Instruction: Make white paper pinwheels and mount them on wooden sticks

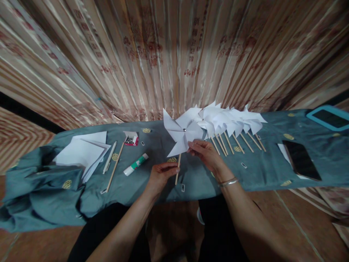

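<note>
A white paper pinwheel [180, 127] with a shiny pin at its centre is held upright over the cloth. My left hand [163, 174] is closed around its wooden stick [177, 178], gripping it between thumb and fingers. With thumb and fingertips, my right hand [203, 151] pinches the lower right blade of the same pinwheel. A silver bracelet [228, 182] circles my right wrist. Just beyond that hand lies a row of several finished-looking white pinwheels [231, 120], overlapping, their sticks pointing toward me.
On the left lie white paper sheets [81, 151], a white pen [109, 157], a loose wooden stick [115, 167], a small box of metal pins [131, 139] and a glue stick [135, 164]. To the right are a phone [302, 160] and a blue-framed device [328, 118]. A curtain [174, 54] hangs behind.
</note>
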`<state>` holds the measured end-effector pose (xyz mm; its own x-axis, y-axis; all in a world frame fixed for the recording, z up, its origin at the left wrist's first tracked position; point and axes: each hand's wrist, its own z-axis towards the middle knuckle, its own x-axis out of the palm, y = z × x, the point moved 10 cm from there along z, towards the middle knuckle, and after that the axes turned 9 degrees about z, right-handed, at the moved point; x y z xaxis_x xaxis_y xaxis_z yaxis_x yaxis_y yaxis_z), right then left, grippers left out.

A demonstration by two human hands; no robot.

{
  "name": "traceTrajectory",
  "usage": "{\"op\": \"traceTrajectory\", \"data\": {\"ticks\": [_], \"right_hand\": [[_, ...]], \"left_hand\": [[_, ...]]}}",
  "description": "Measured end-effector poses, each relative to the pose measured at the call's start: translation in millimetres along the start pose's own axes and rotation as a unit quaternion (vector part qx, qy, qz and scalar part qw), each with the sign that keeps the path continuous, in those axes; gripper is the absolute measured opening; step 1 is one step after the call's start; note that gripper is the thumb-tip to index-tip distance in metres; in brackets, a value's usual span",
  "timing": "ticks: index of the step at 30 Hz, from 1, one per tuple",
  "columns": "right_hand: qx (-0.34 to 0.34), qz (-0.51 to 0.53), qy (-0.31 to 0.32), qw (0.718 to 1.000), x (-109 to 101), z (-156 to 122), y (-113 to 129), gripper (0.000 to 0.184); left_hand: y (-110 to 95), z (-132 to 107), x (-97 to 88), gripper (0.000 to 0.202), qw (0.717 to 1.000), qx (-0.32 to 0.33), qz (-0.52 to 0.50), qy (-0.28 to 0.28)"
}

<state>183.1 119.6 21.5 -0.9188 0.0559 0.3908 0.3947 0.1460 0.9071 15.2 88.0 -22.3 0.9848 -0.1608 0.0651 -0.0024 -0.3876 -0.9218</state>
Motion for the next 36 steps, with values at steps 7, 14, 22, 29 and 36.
{"op": "traceTrajectory", "data": {"ticks": [7,14,22,29,36], "right_hand": [[0.033,-0.009,-0.005,0.999,-10.4,-3.9,1.3,0.045],[-0.086,0.048,-0.119,0.988,-72.7,-5.6,44.8,0.035],[-0.109,-0.014,-0.167,0.98,-78.7,-1.5,41.1,0.03],[-0.069,-0.02,-0.13,0.989,-64.1,-0.5,30.3,0.034],[-0.06,-0.007,-0.109,0.992,-53.4,-0.9,29.5,0.036]], "left_hand": [[-3.3,0.4,-8.5,0.028,1.0,0.007,-0.007,-0.024],[-2.8,-1.3,-6.5,0.027,1.0,-0.001,0.003,-0.007],[-1.2,-6.0,4.9,0.023,0.999,-0.007,0.026,0.035],[-1.4,-4.4,2.4,0.026,0.999,-0.001,0.019,0.026],[-1.4,-4.0,-0.4,0.027,1.0,0.001,0.015,0.016]]}}
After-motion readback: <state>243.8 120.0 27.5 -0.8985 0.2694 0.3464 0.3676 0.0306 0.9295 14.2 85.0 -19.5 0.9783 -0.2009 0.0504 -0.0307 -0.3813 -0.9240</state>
